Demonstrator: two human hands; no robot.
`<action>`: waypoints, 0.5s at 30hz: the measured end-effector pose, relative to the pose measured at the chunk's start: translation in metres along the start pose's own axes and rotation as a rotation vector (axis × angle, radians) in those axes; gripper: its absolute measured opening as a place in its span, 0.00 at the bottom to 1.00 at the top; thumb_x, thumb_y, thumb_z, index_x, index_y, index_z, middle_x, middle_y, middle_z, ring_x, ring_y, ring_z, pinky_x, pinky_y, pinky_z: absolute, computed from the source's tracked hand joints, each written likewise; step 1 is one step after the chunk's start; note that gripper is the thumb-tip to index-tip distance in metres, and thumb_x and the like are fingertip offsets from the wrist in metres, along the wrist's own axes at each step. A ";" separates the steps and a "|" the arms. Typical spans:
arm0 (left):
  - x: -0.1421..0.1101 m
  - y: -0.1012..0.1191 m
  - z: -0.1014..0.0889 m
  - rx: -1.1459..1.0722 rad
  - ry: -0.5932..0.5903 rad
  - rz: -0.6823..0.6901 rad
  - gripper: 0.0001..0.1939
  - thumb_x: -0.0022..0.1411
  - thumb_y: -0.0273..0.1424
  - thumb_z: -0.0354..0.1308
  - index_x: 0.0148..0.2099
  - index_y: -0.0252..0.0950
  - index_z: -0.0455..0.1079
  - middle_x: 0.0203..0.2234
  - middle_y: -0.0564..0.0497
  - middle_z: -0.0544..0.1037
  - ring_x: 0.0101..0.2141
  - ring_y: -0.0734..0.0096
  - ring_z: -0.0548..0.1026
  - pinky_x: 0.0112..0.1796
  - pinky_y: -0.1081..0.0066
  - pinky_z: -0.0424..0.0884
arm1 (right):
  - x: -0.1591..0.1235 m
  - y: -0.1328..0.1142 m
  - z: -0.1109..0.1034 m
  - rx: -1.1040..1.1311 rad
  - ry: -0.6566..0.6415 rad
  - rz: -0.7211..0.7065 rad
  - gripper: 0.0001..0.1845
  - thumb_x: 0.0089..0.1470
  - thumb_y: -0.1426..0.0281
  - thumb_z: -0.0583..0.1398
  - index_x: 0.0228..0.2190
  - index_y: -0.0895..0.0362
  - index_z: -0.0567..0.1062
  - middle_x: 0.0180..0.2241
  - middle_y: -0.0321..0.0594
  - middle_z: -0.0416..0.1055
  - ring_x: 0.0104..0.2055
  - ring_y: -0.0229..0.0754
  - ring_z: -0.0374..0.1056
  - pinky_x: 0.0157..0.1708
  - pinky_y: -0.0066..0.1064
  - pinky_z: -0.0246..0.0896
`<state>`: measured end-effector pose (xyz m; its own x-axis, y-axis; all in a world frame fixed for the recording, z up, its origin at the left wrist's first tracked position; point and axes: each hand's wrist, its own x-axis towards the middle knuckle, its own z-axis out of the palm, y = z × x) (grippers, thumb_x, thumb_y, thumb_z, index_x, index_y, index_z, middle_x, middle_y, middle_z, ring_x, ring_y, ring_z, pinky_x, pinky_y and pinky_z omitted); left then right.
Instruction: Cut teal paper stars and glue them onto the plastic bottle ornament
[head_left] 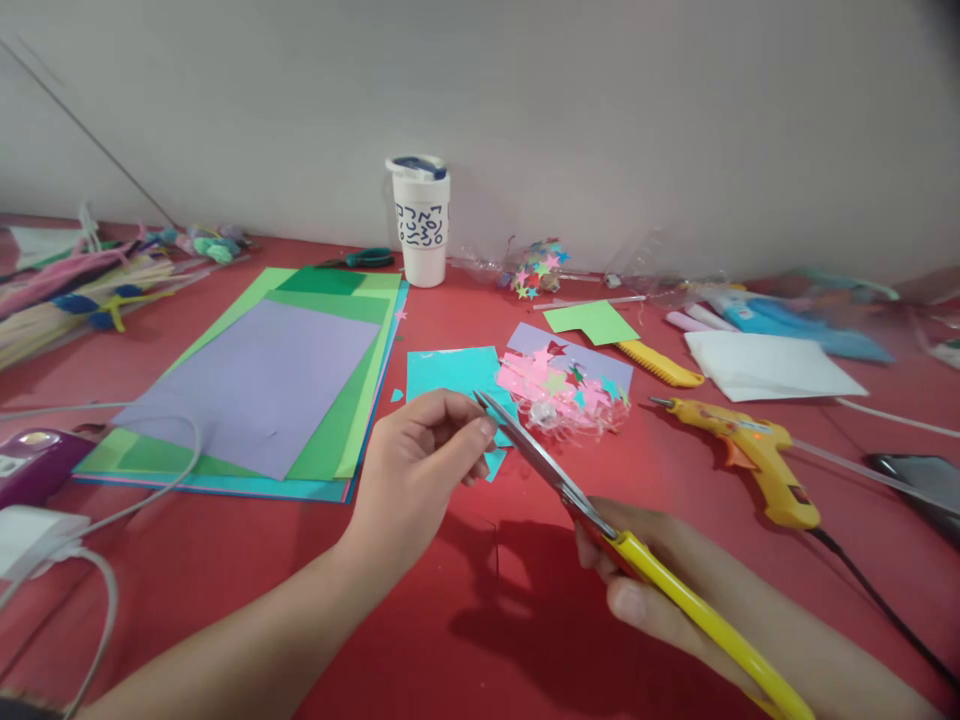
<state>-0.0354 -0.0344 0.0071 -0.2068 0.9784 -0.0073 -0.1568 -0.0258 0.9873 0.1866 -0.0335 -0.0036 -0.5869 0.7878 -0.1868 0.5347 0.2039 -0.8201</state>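
Scissors with long metal blades and yellow handles (675, 585) are in my right hand (637, 570), which wraps round them near the pivot. Their blades point up and left, a narrow gap showing between the tips. My left hand (427, 450) is closed in a pinch right at those tips. Whatever its fingers hold is hidden or too small to name. Just behind the pinch lies turquoise paper (450, 370) with small cut scraps. A clear plastic packet of pink pieces and coloured stars (559, 385) rests on purple paper (607, 365) beyond the blades.
Coloured sheets (262, 380) are stacked at left, near a white charger (37, 540) with cables. A lidded cup (424, 225) stands at the back. On the right lie a yellow glue gun (742, 450) with a cord, a yellow cutter (660, 365), white paper (772, 365) and a phone (922, 480).
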 end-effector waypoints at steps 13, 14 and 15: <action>0.001 -0.003 0.001 -0.101 -0.041 -0.084 0.07 0.51 0.27 0.61 0.23 0.35 0.69 0.15 0.57 0.70 0.17 0.82 0.67 0.20 0.81 0.64 | 0.000 -0.004 -0.004 -0.008 -0.009 0.019 0.30 0.49 0.40 0.54 0.26 0.55 0.70 0.23 0.36 0.65 0.24 0.39 0.60 0.19 0.26 0.57; 0.001 -0.003 0.001 -0.107 -0.045 -0.094 0.06 0.51 0.27 0.61 0.23 0.35 0.69 0.15 0.57 0.70 0.16 0.82 0.67 0.19 0.81 0.64 | 0.001 -0.002 -0.006 -0.022 -0.034 0.010 0.30 0.49 0.40 0.54 0.27 0.55 0.70 0.23 0.36 0.65 0.24 0.39 0.59 0.19 0.26 0.57; 0.002 -0.002 0.000 -0.109 -0.046 -0.101 0.06 0.51 0.27 0.61 0.23 0.35 0.70 0.15 0.57 0.70 0.16 0.82 0.67 0.19 0.81 0.64 | 0.002 0.000 -0.007 -0.034 -0.051 0.004 0.29 0.49 0.41 0.54 0.27 0.55 0.70 0.23 0.36 0.65 0.24 0.39 0.60 0.19 0.26 0.57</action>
<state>-0.0352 -0.0327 0.0048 -0.1404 0.9854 -0.0963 -0.2787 0.0540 0.9589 0.1896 -0.0282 0.0002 -0.6147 0.7581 -0.2179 0.5566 0.2211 -0.8008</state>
